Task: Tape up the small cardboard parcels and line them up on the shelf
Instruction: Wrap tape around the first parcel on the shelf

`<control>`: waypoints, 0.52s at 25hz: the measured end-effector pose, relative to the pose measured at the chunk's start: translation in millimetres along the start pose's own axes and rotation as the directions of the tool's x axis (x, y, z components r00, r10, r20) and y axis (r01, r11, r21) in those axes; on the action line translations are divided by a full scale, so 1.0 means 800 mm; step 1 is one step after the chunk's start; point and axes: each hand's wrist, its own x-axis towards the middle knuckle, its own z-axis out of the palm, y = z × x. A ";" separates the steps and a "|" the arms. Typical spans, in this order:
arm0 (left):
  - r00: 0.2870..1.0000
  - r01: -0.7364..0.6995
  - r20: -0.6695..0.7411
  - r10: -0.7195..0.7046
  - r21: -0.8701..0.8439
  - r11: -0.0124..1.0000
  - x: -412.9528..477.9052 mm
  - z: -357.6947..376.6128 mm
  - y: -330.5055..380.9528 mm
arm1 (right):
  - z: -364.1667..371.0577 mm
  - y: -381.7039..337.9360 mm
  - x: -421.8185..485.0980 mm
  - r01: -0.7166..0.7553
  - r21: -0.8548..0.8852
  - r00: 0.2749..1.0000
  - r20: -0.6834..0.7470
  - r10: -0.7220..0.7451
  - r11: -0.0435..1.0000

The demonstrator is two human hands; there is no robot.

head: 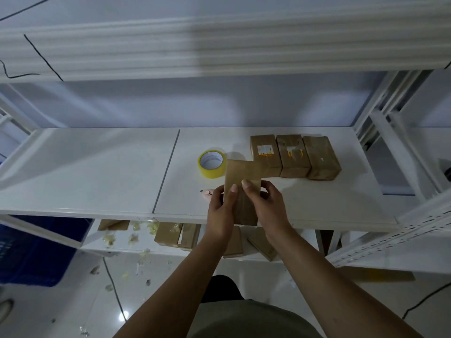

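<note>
A small brown cardboard parcel (241,174) is held upright above the front of the white shelf (97,167). My left hand (220,211) grips its left side with the thumb on its face. My right hand (264,203) grips its right side, thumb also on the face. Three taped parcels (294,158) stand side by side in a row at the back right of the shelf. A roll of yellow tape (211,163) lies flat just left of the held parcel. A small pink cutter (207,192) peeks out beside my left hand.
Several more cardboard parcels (175,236) and tape scraps lie on the lower shelf. A blue crate (36,252) stands at lower left. White shelf uprights (390,132) rise at right, and an upper shelf (219,52) hangs overhead. A cable runs over the floor.
</note>
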 end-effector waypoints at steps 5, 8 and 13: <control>0.999 -0.019 0.028 0.019 0.009 1.000 -0.002 -0.009 -0.005 | 0.002 -0.003 0.000 0.011 0.022 0.998 0.063 -0.013 1.000; 1.000 -0.017 0.002 0.017 0.043 0.999 0.003 -0.009 -0.013 | 0.006 0.000 0.003 0.004 -0.024 0.999 0.041 -0.003 1.000; 0.997 -0.028 0.079 0.013 0.203 0.979 0.036 -0.010 -0.004 | 0.005 0.011 0.019 -0.027 0.001 0.993 0.115 0.027 1.000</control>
